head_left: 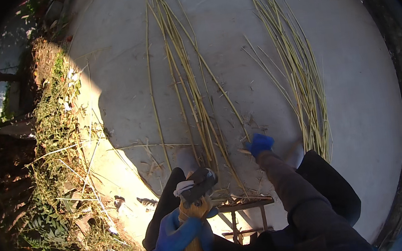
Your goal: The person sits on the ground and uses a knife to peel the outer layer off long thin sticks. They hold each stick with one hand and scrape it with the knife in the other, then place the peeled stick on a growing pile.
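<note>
Left hand (180, 236) blue-gloved, clenched round wooden-handled tool (195, 208), dark head beyond the grip. Right hand (261, 143) at near end of long stalk (229, 100); blurred, can't tell if grasping. Loose stalks (197, 106) left of it, bundle (306, 88) right.

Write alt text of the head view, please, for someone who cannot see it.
A blue-gloved left hand grips a wooden-handled, dark-headed tool; the blue-gloved right hand, blurred, is at the lower end of a long, thin greenish stalk. More stalks lie in two loose bunches on a grey floor, sunlit plants at left.
</note>
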Available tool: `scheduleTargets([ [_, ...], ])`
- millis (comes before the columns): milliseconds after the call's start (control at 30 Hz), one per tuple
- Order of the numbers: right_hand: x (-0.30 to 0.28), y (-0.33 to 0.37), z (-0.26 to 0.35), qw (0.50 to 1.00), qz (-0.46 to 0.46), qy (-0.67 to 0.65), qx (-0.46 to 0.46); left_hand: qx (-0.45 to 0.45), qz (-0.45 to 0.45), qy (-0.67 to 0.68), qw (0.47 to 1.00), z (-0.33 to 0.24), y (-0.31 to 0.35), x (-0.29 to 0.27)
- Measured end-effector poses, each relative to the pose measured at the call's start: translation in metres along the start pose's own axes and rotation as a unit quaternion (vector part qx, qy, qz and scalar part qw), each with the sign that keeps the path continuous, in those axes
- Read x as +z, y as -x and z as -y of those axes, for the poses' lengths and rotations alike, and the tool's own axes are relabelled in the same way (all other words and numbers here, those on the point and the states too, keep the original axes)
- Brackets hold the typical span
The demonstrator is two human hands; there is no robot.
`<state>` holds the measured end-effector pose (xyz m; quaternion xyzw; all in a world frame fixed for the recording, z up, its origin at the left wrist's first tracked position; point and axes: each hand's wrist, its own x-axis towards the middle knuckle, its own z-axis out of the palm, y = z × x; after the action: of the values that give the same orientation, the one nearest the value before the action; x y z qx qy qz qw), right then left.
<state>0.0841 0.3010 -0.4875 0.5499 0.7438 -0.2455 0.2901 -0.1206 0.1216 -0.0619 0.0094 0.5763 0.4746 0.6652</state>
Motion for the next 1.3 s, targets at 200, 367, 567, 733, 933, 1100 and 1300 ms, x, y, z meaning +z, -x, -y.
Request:
scheduleTargets([
  [200, 0.020, -0.028, -0.004, 0.999, -0.015, 0.029, 0.041, -0.098, 0.018, -0.037, 0.994, -0.013, -0.002, 0.000],
  [367, 0.009, -0.007, -0.032, 0.993, -0.085, -0.073, -0.030, -0.022, -0.020, -0.002, 1.000, -0.013, 0.006, 0.010],
  [567, -0.120, 0.064, -0.024, 0.911, 0.055, -0.322, -0.252, 0.133, 0.009, 0.007, 0.991, -0.002, 0.020, 0.014],
  [733, -0.221, 0.183, -0.016, 0.792, 0.123, -0.514, -0.306, 0.180, 0.032, -0.013, 0.983, 0.003, 0.029, 0.011],
  [933, -0.243, 0.305, -0.033, 0.763, 0.080, -0.528, -0.366, 0.234, 0.003, -0.065, 0.970, 0.022, 0.026, 0.008],
  [1100, -0.260, 0.360, -0.039, 0.748, 0.035, -0.527, -0.402, 0.207, 0.075, -0.151, 0.964, 0.058, 0.053, 0.020],
  [1300, -0.280, 0.395, -0.030, 0.723, -0.048, -0.521, -0.450, 0.142, 0.134, -0.282, 0.939, 0.118, 0.129, 0.037],
])
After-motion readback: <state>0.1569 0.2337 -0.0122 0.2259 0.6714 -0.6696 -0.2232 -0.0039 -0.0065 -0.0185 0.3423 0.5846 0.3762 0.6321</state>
